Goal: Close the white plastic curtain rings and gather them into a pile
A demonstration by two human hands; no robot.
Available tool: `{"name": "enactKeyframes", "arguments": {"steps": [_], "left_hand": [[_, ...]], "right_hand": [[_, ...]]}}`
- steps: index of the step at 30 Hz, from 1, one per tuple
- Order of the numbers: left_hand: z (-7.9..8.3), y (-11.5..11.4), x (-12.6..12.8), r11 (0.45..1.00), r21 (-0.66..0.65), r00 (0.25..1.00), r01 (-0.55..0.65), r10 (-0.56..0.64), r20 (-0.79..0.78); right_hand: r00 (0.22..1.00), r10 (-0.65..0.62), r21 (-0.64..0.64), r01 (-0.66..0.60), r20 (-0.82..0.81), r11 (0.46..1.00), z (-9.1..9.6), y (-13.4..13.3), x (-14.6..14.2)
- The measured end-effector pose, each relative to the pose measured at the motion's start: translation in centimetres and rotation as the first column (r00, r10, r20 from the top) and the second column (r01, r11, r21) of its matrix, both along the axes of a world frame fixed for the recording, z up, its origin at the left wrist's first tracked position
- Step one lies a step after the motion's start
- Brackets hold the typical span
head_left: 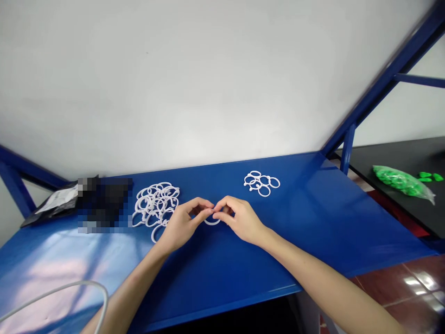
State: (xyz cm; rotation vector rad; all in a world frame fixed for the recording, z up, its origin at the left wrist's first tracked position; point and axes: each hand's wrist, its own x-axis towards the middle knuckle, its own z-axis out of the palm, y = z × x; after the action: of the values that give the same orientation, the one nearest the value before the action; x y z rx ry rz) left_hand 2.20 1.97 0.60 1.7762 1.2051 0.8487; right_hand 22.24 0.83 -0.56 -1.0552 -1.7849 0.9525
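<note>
Over the middle of the blue table, a white plastic ring [212,222] is pinched between both my hands, its lower arc showing beneath the fingers. My left hand [187,221] grips it with thumb and forefinger from the left. From the right, my right hand [239,218] does the same, fingertips meeting the left ones. What the fingertips cover at the ring's top is hidden. Left of my left hand lies a heap of similar white rings [156,204] with small knobs. A smaller group of white rings [261,182] rests behind and right of my right hand.
The blue table [222,287] ends at a front edge near me and a pale wall behind. A black plastic package [59,199] lies at the left. On a black surface at far right is a clear bag of green pieces [399,181]. A white cable [79,283] loops at lower left.
</note>
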Motion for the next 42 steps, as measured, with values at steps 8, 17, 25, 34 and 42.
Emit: {"name": "enactKeyframes", "arguments": {"steps": [8, 17, 25, 34, 42], "left_hand": [[-1.0, -0.3, -0.5, 0.979, -0.160, 0.942, -0.123, 0.166, 0.292], [-2.3, -0.5, -0.1, 0.960, -0.252, 0.887, -0.125, 0.222, 0.405], [-2.0, -1.2, 0.5, 0.984, -0.033, 0.939, -0.175, 0.177, 0.294], [-2.3, -2.1, 0.7, 0.971, 0.202, 0.946, -0.132, 0.062, 0.317], [-1.9, -2.3, 0.6, 0.952, 0.292, 0.956, -0.095, 0.006, 0.292]], "right_hand": [[0.958, -0.060, -0.220, -0.003, -0.281, 0.976, -0.5, 0.2, -0.7], [0.995, -0.036, -0.128, 0.024, -0.091, 0.991, -0.8, -0.1, -0.7], [0.995, -0.007, 0.142, -0.008, 0.099, 0.990, -0.8, -0.2, -0.4], [0.997, 0.042, 0.174, -0.053, 0.067, 0.983, -0.2, -1.1, -0.3], [0.984, 0.122, 0.214, -0.148, 0.128, 0.966, 0.1, -0.9, 0.3]]}}
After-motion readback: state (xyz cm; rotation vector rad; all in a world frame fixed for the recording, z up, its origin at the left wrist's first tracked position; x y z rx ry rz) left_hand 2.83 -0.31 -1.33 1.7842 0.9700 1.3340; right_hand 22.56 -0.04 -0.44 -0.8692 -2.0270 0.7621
